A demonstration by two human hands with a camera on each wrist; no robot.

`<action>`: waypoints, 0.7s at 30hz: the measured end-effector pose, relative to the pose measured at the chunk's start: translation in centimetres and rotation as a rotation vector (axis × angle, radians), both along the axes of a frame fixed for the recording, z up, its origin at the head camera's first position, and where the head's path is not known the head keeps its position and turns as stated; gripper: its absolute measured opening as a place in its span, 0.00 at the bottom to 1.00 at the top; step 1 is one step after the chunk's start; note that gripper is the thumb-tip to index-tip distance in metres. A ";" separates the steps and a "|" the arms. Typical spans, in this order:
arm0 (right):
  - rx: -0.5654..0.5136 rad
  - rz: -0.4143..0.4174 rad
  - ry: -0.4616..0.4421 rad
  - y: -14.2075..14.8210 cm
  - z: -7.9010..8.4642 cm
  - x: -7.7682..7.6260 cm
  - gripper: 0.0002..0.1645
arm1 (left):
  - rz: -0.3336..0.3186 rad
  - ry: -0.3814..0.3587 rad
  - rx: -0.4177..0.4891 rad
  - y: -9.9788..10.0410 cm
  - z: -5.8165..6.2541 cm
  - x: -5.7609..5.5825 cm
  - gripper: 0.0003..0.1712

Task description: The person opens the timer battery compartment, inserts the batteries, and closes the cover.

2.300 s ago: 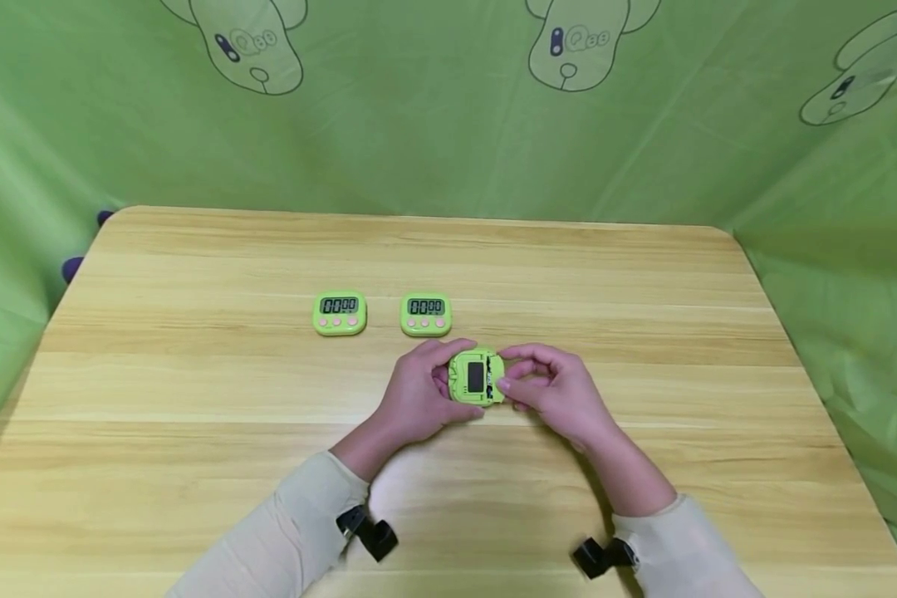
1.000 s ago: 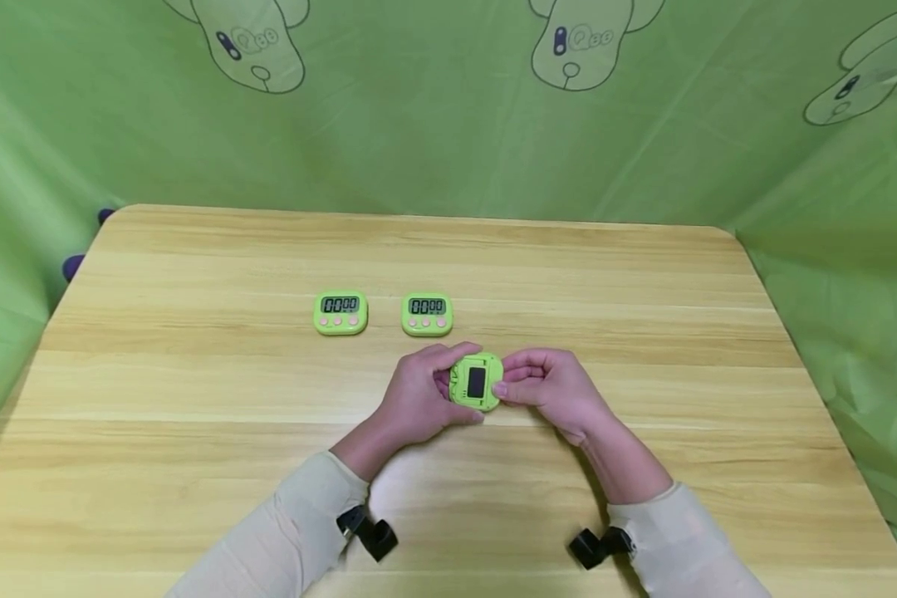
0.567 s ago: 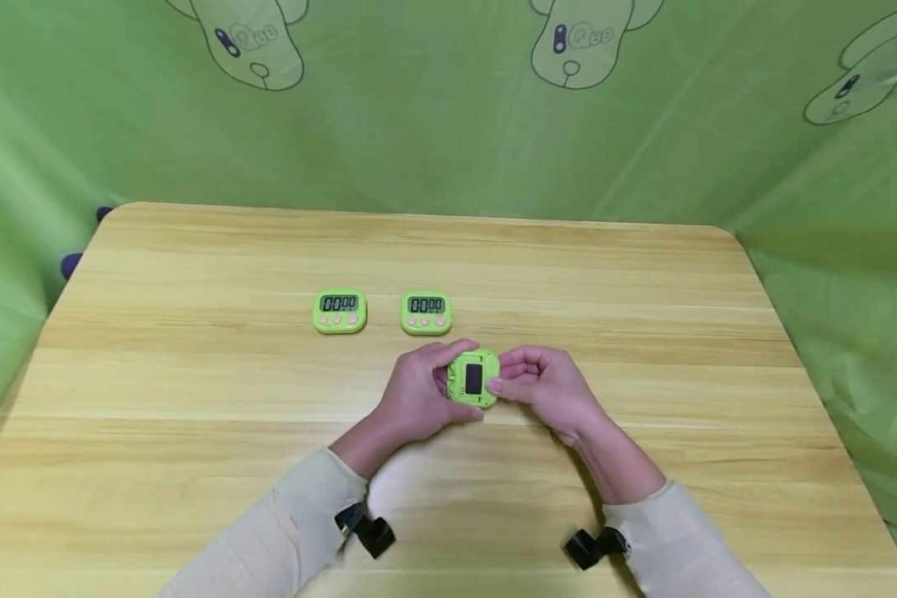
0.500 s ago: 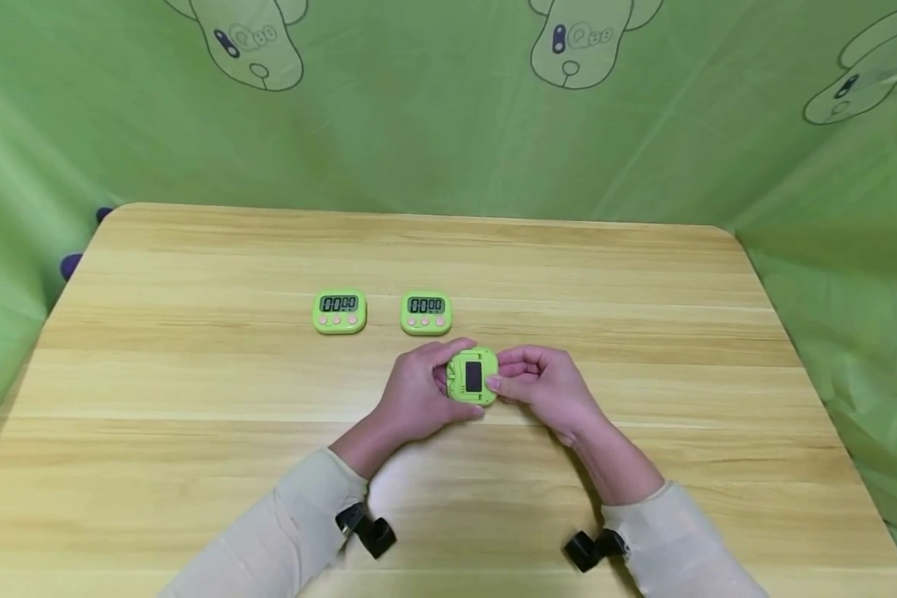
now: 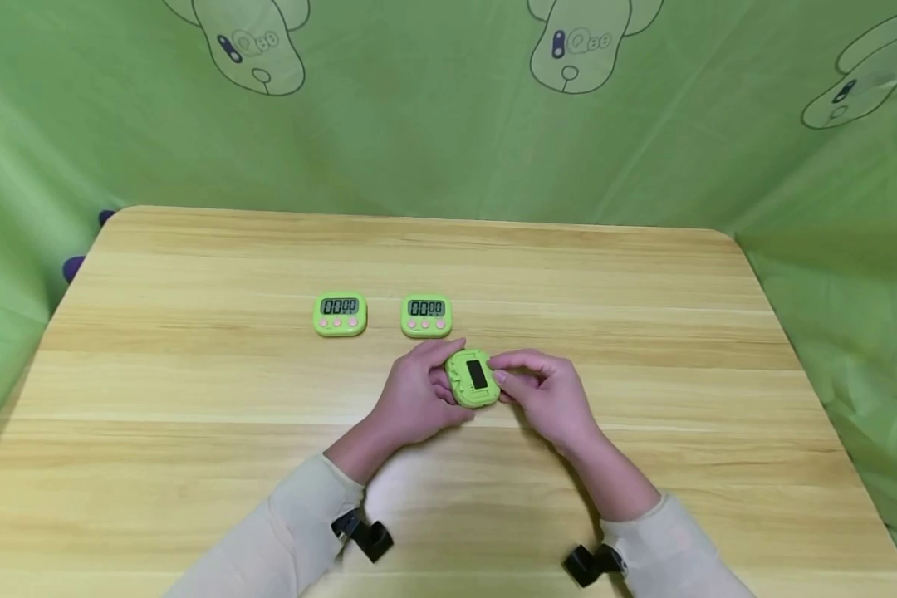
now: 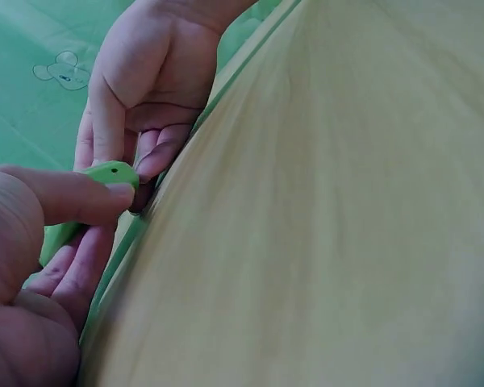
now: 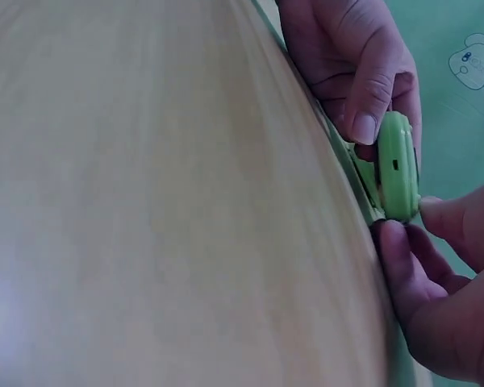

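A green digital timer (image 5: pixel 472 379) is held back side up, showing a black rectangle on its back. My left hand (image 5: pixel 416 394) grips it from the left, thumb and fingers at opposite edges. At its right edge, my right hand (image 5: pixel 549 394) pinches the rim between thumb and fingers. In the right wrist view the timer (image 7: pixel 398 165) appears edge-on, with a thin green flap (image 7: pixel 365 179) standing out from one side. The left wrist view shows my left thumb (image 6: pixel 89 197) along the timer's edge. Its screen side is hidden.
Two more green timers, one at the left (image 5: pixel 340 315) and one closer to my hands (image 5: pixel 426 316), lie face up reading 00:00. They rest on the wooden table (image 5: pixel 605 291). A green curtain (image 5: pixel 433 149) hangs behind it.
The gap on the timer's back, visible 2.3 seconds ago beside the black rectangle, has shut. Since then the timer has turned slightly, and my right index finger has come onto its upper right edge.
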State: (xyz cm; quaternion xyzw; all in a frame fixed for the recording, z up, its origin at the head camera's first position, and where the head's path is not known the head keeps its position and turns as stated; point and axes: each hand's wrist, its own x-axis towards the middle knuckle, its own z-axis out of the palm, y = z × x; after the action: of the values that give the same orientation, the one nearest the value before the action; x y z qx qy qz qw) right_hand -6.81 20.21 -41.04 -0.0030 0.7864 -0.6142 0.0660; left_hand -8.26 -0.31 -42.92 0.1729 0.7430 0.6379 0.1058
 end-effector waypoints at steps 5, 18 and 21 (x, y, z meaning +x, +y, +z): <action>0.015 0.172 0.044 1.0 0.5 0.5 0.21 | 0.048 0.000 0.033 0.1 0.1 0.2 0.49; -0.184 0.101 0.009 1.8 0.4 0.8 0.19 | 0.162 0.168 -0.048 1.0 0.2 0.4 0.44; -0.102 0.029 0.027 1.8 0.5 0.4 0.19 | 0.167 0.190 -0.040 1.6 0.2 0.3 0.43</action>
State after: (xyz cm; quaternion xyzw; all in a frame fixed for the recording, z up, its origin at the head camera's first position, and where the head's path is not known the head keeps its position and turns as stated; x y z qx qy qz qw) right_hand -6.37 21.98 -40.53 -0.0261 0.7548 -0.6523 0.0639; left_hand -7.94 1.29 -42.68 0.1680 0.7740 0.6103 -0.0151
